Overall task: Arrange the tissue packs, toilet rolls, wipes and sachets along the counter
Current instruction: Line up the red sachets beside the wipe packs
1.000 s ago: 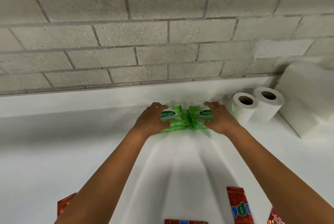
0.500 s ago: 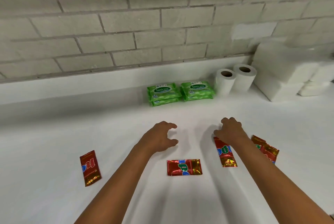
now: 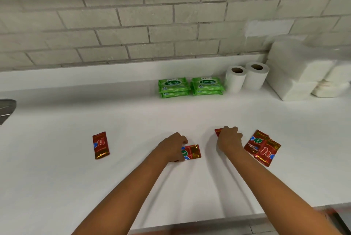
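Both arms outstretched; left hand [image 3: 173, 146] and right hand [image 3: 228, 138] palm-down, fingers curled.

**Setting: a utility or storeroom counter with household paper goods**

A smooth white counter [image 3: 57, 168] with a raised back ledge runs along a wall of pale grey painted bricks [image 3: 171, 16], suggesting a plain service room or shop back area; which one cannot be told. Stock stands along the wall: two stacks of green wet-wipe packs [image 3: 190, 87], two white toilet rolls [image 3: 247, 78] and wrapped white tissue packs [image 3: 296, 75]. Red foil sachets [image 3: 263, 147] lie nearer the front edge.
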`<state>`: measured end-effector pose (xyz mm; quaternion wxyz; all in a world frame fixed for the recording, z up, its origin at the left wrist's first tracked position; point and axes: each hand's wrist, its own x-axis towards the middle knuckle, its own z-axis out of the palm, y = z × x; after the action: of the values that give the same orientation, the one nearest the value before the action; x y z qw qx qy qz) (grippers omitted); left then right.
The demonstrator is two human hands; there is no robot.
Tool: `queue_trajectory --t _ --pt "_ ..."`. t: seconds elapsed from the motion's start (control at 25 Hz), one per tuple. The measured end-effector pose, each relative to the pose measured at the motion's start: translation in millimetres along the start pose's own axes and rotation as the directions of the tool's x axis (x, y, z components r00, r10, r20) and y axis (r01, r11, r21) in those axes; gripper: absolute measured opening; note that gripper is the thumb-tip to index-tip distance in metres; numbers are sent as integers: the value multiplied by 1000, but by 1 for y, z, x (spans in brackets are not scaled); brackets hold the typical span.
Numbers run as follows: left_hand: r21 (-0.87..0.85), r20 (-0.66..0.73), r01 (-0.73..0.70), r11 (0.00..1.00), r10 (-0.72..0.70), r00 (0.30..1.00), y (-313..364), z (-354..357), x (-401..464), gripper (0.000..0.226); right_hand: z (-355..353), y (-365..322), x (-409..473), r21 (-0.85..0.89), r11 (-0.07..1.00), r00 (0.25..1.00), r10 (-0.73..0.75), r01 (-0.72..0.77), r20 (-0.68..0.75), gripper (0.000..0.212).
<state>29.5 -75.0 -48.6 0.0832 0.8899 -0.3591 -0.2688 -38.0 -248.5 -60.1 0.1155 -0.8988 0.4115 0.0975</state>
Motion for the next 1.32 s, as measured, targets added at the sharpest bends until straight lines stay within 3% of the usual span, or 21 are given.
queue_trajectory --t 0.28,0.44,0.68,0.84,0.92,1.12,1.32 --pt "-139 -12 46 989 -48 999 0 10 -5 58 6 13 7 350 936 998 17 -35 56 50" --pt "-196 -43 71 978 -81 996 -4 11 -3 44 10 14 -1 244 967 996 -82 69 46 70" --pt "-420 -179 34 907 -119 977 -21 -6 -1 48 -10 -11 2 399 899 979 -203 179 19 50" --pt "-686 -251 -35 726 -191 949 -47 -37 -4 61 -24 -57 3 543 805 969 -236 237 -72 52" --pt "-764 -261 -50 643 -238 936 -65 -54 -8 56 -27 -86 -2 596 752 957 -264 280 -116 50" --pt "-837 -270 -54 545 -326 906 -126 -92 -14 31 -27 -167 -10 654 666 930 -315 358 -189 13" --pt "-856 -288 -64 512 -371 883 -185 -119 -3 39 -19 -231 -6 659 669 929 -346 344 -133 30"
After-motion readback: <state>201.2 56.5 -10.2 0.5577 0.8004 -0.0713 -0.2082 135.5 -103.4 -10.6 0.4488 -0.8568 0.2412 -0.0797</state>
